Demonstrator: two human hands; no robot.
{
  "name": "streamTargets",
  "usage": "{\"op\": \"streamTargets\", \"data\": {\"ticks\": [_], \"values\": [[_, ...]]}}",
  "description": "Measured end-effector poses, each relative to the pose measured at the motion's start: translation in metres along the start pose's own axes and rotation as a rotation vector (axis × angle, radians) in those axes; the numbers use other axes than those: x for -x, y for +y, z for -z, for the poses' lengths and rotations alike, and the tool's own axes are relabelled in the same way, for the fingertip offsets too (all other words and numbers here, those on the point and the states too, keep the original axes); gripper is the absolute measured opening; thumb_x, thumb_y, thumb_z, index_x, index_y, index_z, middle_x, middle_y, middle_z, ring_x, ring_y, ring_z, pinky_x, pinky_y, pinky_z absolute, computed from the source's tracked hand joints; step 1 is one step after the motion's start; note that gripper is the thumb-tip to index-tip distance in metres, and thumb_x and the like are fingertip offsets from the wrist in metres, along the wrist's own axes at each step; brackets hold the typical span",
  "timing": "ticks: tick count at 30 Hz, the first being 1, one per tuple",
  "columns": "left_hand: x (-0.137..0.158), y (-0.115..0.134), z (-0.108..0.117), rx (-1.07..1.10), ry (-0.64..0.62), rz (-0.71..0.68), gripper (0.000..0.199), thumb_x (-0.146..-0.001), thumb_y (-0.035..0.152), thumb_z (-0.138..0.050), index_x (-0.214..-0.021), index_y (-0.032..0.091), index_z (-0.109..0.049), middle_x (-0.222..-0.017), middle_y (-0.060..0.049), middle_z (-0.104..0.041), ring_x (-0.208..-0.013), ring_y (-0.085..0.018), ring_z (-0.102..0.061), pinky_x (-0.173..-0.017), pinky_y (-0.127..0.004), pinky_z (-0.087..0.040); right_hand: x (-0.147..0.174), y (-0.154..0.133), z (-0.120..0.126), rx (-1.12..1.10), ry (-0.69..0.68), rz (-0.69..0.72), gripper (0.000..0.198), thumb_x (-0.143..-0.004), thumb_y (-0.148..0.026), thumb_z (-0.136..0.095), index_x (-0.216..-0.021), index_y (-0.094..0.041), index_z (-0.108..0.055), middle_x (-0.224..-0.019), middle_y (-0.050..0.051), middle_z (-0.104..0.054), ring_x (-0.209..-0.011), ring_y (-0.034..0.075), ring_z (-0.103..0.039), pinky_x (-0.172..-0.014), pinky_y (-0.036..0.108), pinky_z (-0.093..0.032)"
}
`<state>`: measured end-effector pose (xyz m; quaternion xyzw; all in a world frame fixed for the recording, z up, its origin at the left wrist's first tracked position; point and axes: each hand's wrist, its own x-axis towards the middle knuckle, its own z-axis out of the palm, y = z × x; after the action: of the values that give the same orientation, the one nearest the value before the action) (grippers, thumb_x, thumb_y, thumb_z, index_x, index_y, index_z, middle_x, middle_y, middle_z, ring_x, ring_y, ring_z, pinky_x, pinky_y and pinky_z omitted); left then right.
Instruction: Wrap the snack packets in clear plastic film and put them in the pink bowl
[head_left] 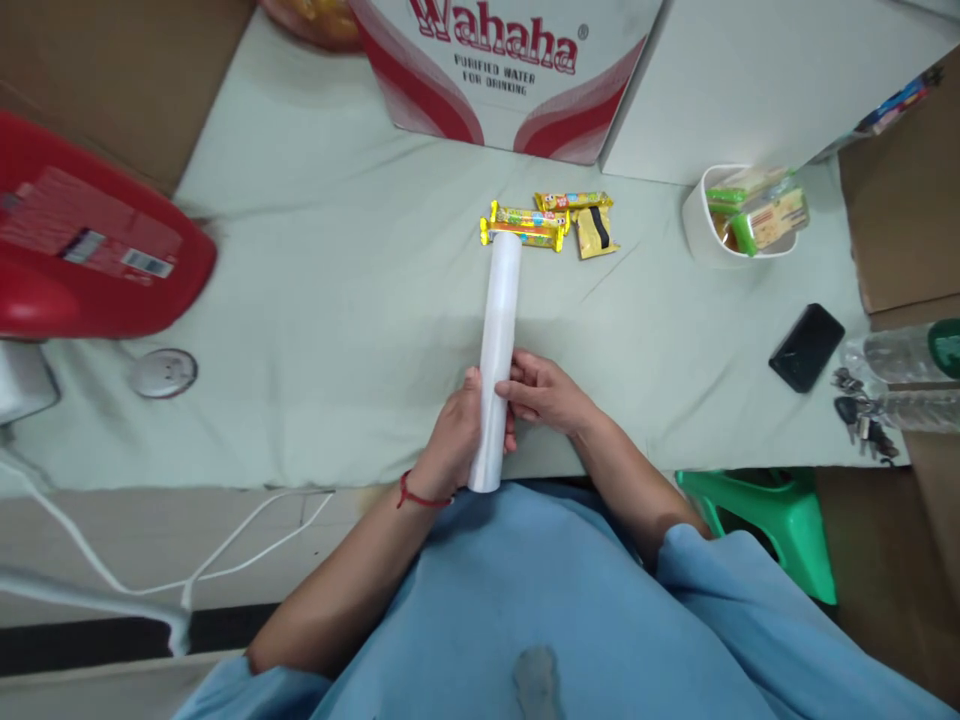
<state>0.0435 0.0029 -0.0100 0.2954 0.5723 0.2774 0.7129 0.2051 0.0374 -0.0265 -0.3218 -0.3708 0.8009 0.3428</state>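
A long white roll of plastic film point(499, 320) points away from me, its near end just above my blue shirt. Wrapped around its lower part from the left is my left hand point(456, 425), with a red cord on the wrist; some of its fingertips show on the right side of the roll. My right hand point(551, 392) is at the roll's right side, its fingers bent and pinching at the film's surface. Beyond the far end lie several yellow-wrapped snack sticks point(529, 228) and a small yellow packet with a dark band point(596, 232).
A Wahaha water carton point(517, 110) stands at the back. To the right are a white tub point(701, 215) of packets, a black phone point(807, 348), keys point(866, 420) and plastic bottles point(900, 355). A red container point(97, 240) and round white socket point(165, 373) sit left.
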Motion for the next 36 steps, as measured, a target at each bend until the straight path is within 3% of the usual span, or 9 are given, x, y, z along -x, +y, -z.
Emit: {"op": "streamTargets", "data": {"ticks": [5, 9, 13, 20, 23, 26, 31, 36], "values": [[0.002, 0.003, 0.0, 0.028, -0.019, -0.015, 0.077, -0.095, 0.088, -0.035, -0.084, 0.018, -0.064, -0.064, -0.005, -0.068, -0.048, -0.016, -0.062, -0.046, -0.027, -0.051, 0.005, 0.002, 0.003, -0.08, -0.055, -0.014, 0.063, -0.085, -0.05, -0.087, -0.133, -0.021, -0.056, -0.097, -0.002, -0.07, -0.045, 0.001, -0.043, -0.036, 0.015, -0.033], [0.001, 0.003, -0.002, -0.139, 0.0, -0.153, 0.082, -0.098, 0.086, -0.029, -0.083, 0.016, -0.07, -0.062, -0.008, -0.07, -0.05, -0.017, -0.063, -0.048, -0.027, -0.05, 0.003, 0.007, -0.001, -0.05, -0.015, 0.003, 0.062, -0.083, -0.052, -0.089, -0.125, -0.022, -0.055, -0.09, -0.005, -0.066, -0.042, 0.001, -0.042, -0.036, 0.016, -0.038], [0.0, 0.002, -0.003, -0.149, 0.006, -0.179, 0.084, -0.097, 0.086, -0.03, -0.087, 0.015, -0.073, -0.065, -0.01, -0.072, -0.05, -0.018, -0.063, -0.047, -0.028, -0.049, 0.0, 0.005, -0.004, -0.005, -0.03, 0.008, 0.053, -0.086, -0.049, -0.087, -0.117, -0.021, -0.054, -0.081, -0.009, -0.062, -0.041, 0.002, -0.04, -0.039, 0.018, -0.047], [0.003, 0.001, -0.006, -0.097, 0.023, -0.123, 0.082, -0.096, 0.089, -0.028, -0.092, 0.017, -0.068, -0.059, -0.005, -0.068, -0.046, -0.017, -0.062, -0.044, -0.026, -0.048, 0.011, 0.0, 0.006, -0.091, -0.138, 0.012, 0.062, -0.091, -0.041, -0.082, -0.141, -0.023, -0.052, -0.127, 0.007, -0.071, -0.042, -0.002, -0.043, -0.04, 0.017, -0.047], [0.005, 0.005, -0.009, -0.142, 0.033, -0.17, 0.082, -0.096, 0.089, -0.027, -0.084, 0.017, -0.067, -0.061, -0.007, -0.07, -0.048, -0.017, -0.063, -0.046, -0.026, -0.05, 0.011, 0.002, 0.004, -0.074, -0.113, 0.043, 0.06, -0.092, -0.042, -0.08, -0.141, -0.024, -0.051, -0.128, 0.007, -0.07, -0.043, -0.001, -0.045, -0.045, 0.021, -0.053], [0.004, 0.006, -0.006, -0.154, 0.033, -0.155, 0.081, -0.097, 0.087, -0.03, -0.077, 0.017, -0.065, -0.058, -0.008, -0.068, -0.048, -0.017, -0.063, -0.046, -0.026, -0.05, 0.008, 0.003, 0.001, 0.03, -0.076, 0.056, 0.057, -0.091, -0.042, -0.082, -0.136, -0.022, -0.052, -0.121, 0.005, -0.07, -0.045, 0.001, -0.05, -0.039, 0.018, -0.044], [0.006, 0.009, 0.002, 0.169, -0.038, 0.03, 0.082, -0.089, 0.094, -0.036, -0.093, 0.017, -0.064, -0.06, -0.004, -0.067, -0.043, -0.016, -0.062, -0.041, -0.026, -0.049, 0.007, 0.004, 0.004, 0.083, -0.163, 0.034, 0.071, -0.094, -0.042, -0.079, -0.153, -0.026, -0.044, -0.141, 0.011, -0.062, -0.064, 0.006, -0.063, -0.041, 0.015, -0.041], [0.012, 0.013, -0.002, 0.242, -0.13, -0.059, 0.082, -0.081, 0.096, -0.053, -0.099, 0.016, -0.064, -0.067, -0.005, -0.07, -0.051, -0.016, -0.064, -0.041, -0.024, -0.049, 0.007, 0.014, 0.012, 0.083, -0.139, 0.094, 0.075, -0.095, -0.048, -0.077, -0.159, -0.028, -0.042, -0.144, 0.012, -0.06, -0.07, 0.007, -0.057, -0.05, 0.018, -0.045]]}}
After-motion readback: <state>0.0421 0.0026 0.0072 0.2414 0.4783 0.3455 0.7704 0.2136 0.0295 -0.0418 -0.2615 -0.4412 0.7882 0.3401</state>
